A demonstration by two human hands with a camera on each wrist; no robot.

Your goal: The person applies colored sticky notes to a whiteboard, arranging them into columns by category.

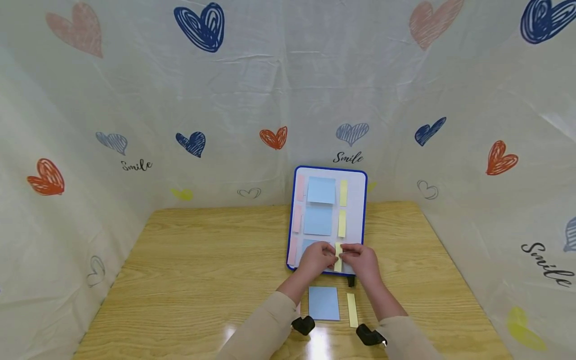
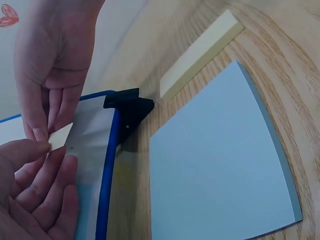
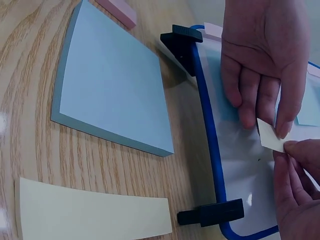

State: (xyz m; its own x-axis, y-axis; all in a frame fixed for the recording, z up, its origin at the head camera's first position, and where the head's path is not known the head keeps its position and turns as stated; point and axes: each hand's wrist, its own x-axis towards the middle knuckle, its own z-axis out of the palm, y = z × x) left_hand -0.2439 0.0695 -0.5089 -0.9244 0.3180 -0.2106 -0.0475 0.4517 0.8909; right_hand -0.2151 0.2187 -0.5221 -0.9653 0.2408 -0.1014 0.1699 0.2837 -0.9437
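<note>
My left hand (image 1: 318, 259) and right hand (image 1: 362, 261) meet low on the right side of a small whiteboard (image 1: 355, 220) with a blue frame. Between them is a narrow yellow sticky note (image 1: 338, 265), pinched from both sides between thumbs and fingers. In the left wrist view the note's free end (image 2: 62, 136) sticks out past the fingertips. Above it on the board are two more yellow strips, one being the upper strip (image 1: 344, 193). Blue square notes (image 1: 318, 220) run down the middle, the lowest partly hidden by my left hand. Pink strips (image 1: 297, 218) line the left side.
On the wooden table (image 1: 202, 280) before the board lie a blue sticky note pad (image 1: 324, 303) and a yellow strip pad (image 1: 352, 310). A pink pad (image 3: 120, 11) is mostly hidden by my left arm. Black feet (image 3: 215, 213) prop the board. A heart-patterned cloth (image 1: 234, 90) hangs behind.
</note>
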